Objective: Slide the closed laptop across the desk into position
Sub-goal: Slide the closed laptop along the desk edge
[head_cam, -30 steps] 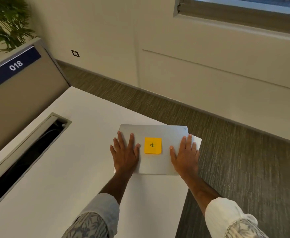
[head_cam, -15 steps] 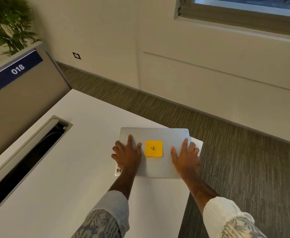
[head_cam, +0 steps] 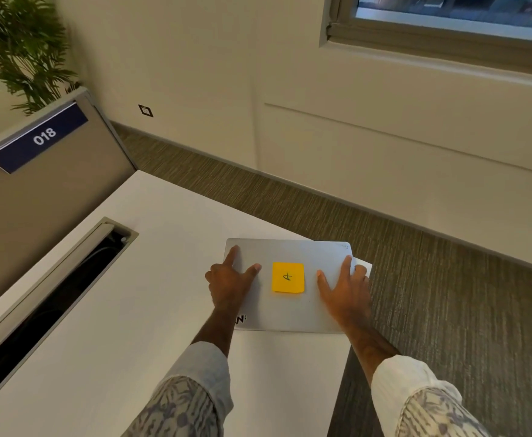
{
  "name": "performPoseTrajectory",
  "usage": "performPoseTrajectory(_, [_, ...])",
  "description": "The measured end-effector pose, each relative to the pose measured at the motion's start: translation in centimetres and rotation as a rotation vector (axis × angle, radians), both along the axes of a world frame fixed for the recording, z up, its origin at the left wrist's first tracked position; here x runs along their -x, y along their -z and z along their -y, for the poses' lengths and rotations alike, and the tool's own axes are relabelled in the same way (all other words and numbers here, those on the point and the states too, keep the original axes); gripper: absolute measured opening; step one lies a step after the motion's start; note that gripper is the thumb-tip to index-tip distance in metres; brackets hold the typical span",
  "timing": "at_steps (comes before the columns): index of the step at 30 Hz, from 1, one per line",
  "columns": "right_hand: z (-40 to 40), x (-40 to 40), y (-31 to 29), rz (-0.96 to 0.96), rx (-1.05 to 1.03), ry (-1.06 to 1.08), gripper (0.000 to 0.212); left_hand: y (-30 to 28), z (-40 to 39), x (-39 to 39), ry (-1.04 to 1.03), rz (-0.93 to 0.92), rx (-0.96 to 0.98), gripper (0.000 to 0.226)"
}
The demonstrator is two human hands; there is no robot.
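Fingers of the left hand lie spread on the left part of the closed laptop, forefinger stretched toward its far left corner, thumb pointing right; the other fingers look curled over the laptop's left edge, though the view is too soft there to be sure. The right hand rests flat with fingers splayed on the lid's right part, its outer fingers reaching the right edge — neither hand closes around anything, both simply press on top.

The silver laptop lies flat at the far right corner of the white desk, its right edge just beside the desk's right edge. A yellow sticky note with a pen mark sits on the lid between the two hands. A small dark logo shows at the lid's near left corner.

Well to the left, a long cable slot is cut into the desk — beyond it stands a grey partition bearing a blue label that reads 018
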State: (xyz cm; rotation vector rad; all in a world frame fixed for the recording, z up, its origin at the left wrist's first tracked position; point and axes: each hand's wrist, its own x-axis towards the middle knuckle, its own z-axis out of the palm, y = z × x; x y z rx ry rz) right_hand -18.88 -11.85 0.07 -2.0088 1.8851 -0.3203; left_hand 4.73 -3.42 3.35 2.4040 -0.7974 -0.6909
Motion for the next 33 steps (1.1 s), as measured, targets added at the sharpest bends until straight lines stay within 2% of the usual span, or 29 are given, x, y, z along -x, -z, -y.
performPoseTrajectory(4, [-0.3,0.5,-0.5,0.020,0.008,-0.017,0.088,-0.2,-0.8,0.1,0.048,-0.069,0.033,0.088])
performPoseTrajectory(13, [-0.4,0.3,-2.4,0.023,0.004,-0.049,0.088,-1.3,-2.3,0.3,0.090,-0.013,0.036,0.082])
performPoseTrajectory(33, [-4.9,-4.8,-4.9,0.041,0.080,-0.215,0.088,-3.7,-9.9,-3.5,-0.024,0.018,0.038,0.082])
